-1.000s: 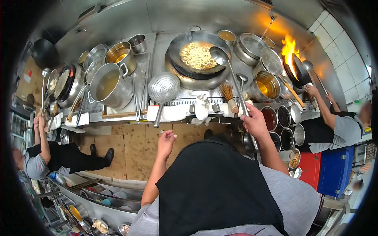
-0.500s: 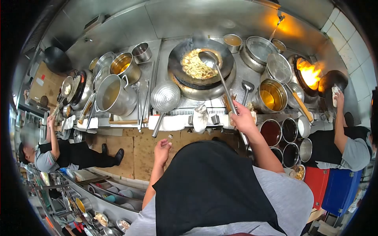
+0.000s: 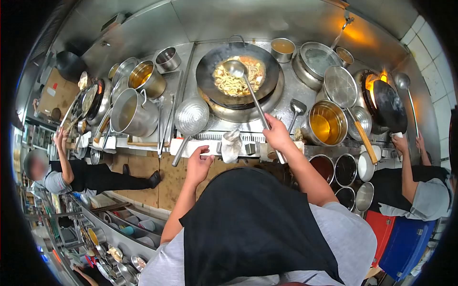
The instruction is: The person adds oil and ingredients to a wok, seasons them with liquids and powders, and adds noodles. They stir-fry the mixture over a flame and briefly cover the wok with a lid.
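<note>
Left hand (image 3: 198, 164) is loosely curled at the counter edge beside a white cloth (image 3: 191, 148), grasping nothing that can be seen. Right hand (image 3: 276, 136) is clenched around the ladle (image 3: 248, 90) handle (long, angled up-left). The ladle bowl sits in the wok (image 3: 238, 69), over the noodles (image 3: 238, 78). A strainer (image 3: 191, 117) lies left of the wok.
</note>
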The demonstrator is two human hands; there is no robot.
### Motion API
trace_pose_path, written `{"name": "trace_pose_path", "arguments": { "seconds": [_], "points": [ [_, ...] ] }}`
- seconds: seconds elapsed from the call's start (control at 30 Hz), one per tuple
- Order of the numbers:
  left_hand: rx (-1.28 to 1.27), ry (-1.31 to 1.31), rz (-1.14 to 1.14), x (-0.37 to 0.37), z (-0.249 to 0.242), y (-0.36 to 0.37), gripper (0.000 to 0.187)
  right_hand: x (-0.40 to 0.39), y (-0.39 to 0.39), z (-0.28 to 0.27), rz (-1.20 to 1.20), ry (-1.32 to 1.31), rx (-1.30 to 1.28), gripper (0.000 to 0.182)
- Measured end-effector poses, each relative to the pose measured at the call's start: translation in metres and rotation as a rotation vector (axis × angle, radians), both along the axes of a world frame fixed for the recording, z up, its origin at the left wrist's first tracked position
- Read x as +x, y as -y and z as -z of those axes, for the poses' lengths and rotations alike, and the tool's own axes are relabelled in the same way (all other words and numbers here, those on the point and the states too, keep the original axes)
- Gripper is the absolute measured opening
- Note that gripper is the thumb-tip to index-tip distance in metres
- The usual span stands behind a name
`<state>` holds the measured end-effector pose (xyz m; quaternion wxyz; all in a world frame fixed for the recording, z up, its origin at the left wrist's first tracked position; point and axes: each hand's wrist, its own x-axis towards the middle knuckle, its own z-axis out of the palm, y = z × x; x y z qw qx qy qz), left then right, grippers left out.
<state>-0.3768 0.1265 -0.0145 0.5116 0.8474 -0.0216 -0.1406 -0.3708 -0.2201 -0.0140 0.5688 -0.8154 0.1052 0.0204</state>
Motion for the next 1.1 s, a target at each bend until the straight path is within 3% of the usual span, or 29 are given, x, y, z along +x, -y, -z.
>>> {"name": "trace_pose_path", "arguments": {
  "seconds": [0.17, 0.23, 0.27, 0.3, 0.37, 0.4, 0.43, 0.5, 0.57, 0.63, 0.73, 0.8, 0.87, 1.1],
  "points": [
    [0.04, 0.094, 0.173, 0.044, 0.002, 0.024, 0.047, -0.035, -0.002, 0.025, 0.033, 0.242, -0.063, 0.071],
    [0.09, 0.188, 0.25, 0.064, -0.001, 0.042, 0.049, -0.044, 0.002, -0.007, 0.081, 0.018, 0.011, 0.067],
    [0.085, 0.186, 0.255, 0.073, -0.002, 0.051, 0.049, -0.044, 0.005, -0.001, 0.124, -0.041, 0.181, 0.067],
    [0.135, 0.279, 0.316, 0.083, -0.005, 0.061, 0.051, -0.048, 0.003, 0.0, 0.132, -0.044, 0.179, 0.067],
    [0.184, 0.37, 0.386, 0.098, -0.009, 0.08, 0.053, -0.056, -0.003, 0.001, 0.158, 0.113, -0.053, 0.071],
    [0.18, 0.432, 0.422, 0.103, -0.011, 0.089, 0.057, -0.058, 0.002, 0.02, 0.168, 0.218, -0.155, 0.07],
    [0.176, 0.497, 0.459, 0.109, -0.012, 0.097, 0.061, -0.059, -0.003, 0.005, 0.175, 0.218, -0.157, 0.07],
    [0.224, 0.532, 0.487, 0.118, -0.011, 0.113, 0.069, -0.068, -0.008, -0.023, 0.266, 0.09, 0.07, 0.068],
    [0.271, 0.564, 0.524, 0.12, -0.001, 0.119, 0.076, -0.074, -0.01, -0.017, 0.297, 0.207, 0.067, 0.068],
    [0.461, 0.527, 0.62, 0.124, 0.008, 0.124, 0.09, -0.082, -0.017, -0.041, 0.33, 0.131, 0.145, 0.068],
    [0.594, 0.572, 0.687, 0.114, 0.011, 0.119, 0.097, -0.089, -0.017, -0.022, 0.349, 0.181, 0.091, 0.068],
    [0.588, 0.571, 0.693, 0.115, 0.012, 0.118, 0.097, -0.093, -0.022, -0.027, 0.348, 0.214, 0.038, 0.068],
    [0.582, 0.568, 0.692, 0.117, 0.013, 0.116, 0.097, -0.094, -0.035, -0.058, 0.369, 0.026, 0.18, 0.068],
    [0.469, 0.511, 0.691, 0.127, 0.009, 0.109, 0.072, -0.081, -0.045, -0.031, 0.316, 0.151, 0.077, 0.069]
  ]
}}
